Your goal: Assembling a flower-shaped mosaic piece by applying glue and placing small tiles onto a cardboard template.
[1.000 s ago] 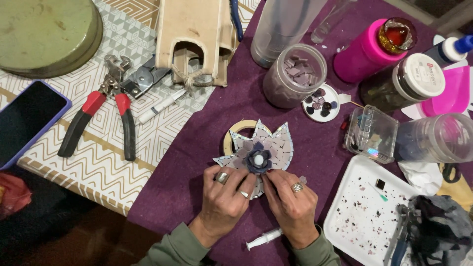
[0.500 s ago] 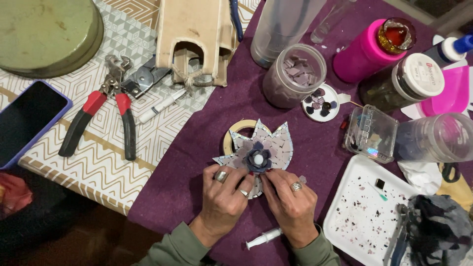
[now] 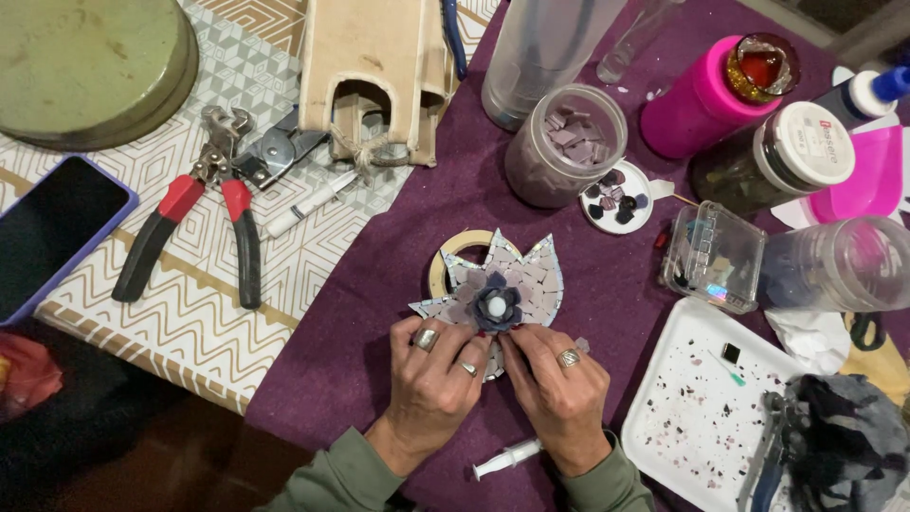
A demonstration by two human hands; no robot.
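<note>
Both hands sit close together, low in the head view, knuckles up and fingers pointing away from the body. The left hand [image 3: 434,372] is curled, its fingertips bent down and pinched in toward the right; it wears two rings. The right hand [image 3: 559,381] mirrors it, fingers bunched and angled toward the left, with one ring showing. The fingertips of the two hands nearly meet. Both wrists come out of olive-green sleeves, forearms converging in a V.

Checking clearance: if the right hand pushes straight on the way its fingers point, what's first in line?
The right hand points up-left, fingertips already on the mosaic flower. Straight on it meets the flower's dark centre with the white bead; past that, the tape ring. Heights are unclear.
</note>
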